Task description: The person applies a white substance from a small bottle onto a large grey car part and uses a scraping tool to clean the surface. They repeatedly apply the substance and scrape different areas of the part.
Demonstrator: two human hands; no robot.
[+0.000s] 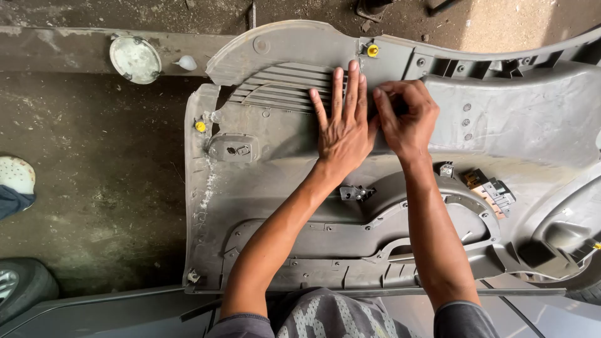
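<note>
On the dirty concrete floor lies a large grey plastic car panel, inner side up; the left hand rests flat on its slatted vent, fingers spread slightly; the right hand, just beside it and touching, curls its fingers pressed together against the panel; whether it pinches anything I cannot tell; 2 yellow clips sit along the panel's edges.

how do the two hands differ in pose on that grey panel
The left hand lies flat with its fingers straight and spread over the slatted vent; the right hand is curled, its fingertips pinched together beside the vent. The left hand reaches farther up the panel than the right hand. Both are bare and rest on the panel, side by side and touching.
</note>
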